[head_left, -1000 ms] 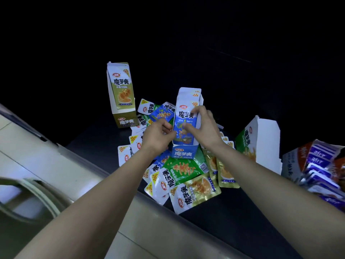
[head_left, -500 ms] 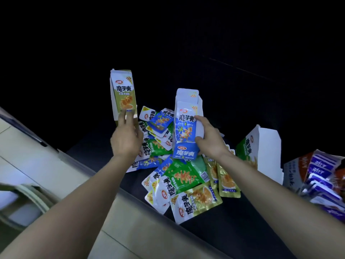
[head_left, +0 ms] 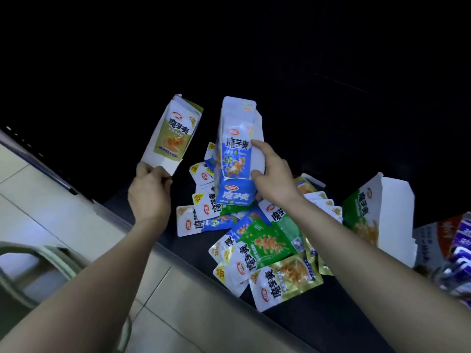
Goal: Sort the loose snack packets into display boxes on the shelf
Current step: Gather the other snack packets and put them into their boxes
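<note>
While left hand (head_left: 149,192) is gripping olive display box (head_left: 173,133) by near end, long axis leaning far-right, right hand (head_left: 272,179) is clasping upright blue display box (head_left: 234,159), fingers curled round right edge. Loose packets (head_left: 267,248) are lying heaped on shelf (head_left: 318,332), nearest right hand.

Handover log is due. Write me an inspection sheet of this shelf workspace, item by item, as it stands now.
Surface: dark shelf, partly covered.
Job's things: olive box lifted, tilted; blue box standing in the pile; green box at right; loose packets heaped, colours mixed.
Clutter: purple packets at far right.
Hands: left hand grips the olive box's bottom; right hand grips the blue box's side.
Cables: nothing seen.
Surroundings: tiled floor at left; darkness behind.
</note>
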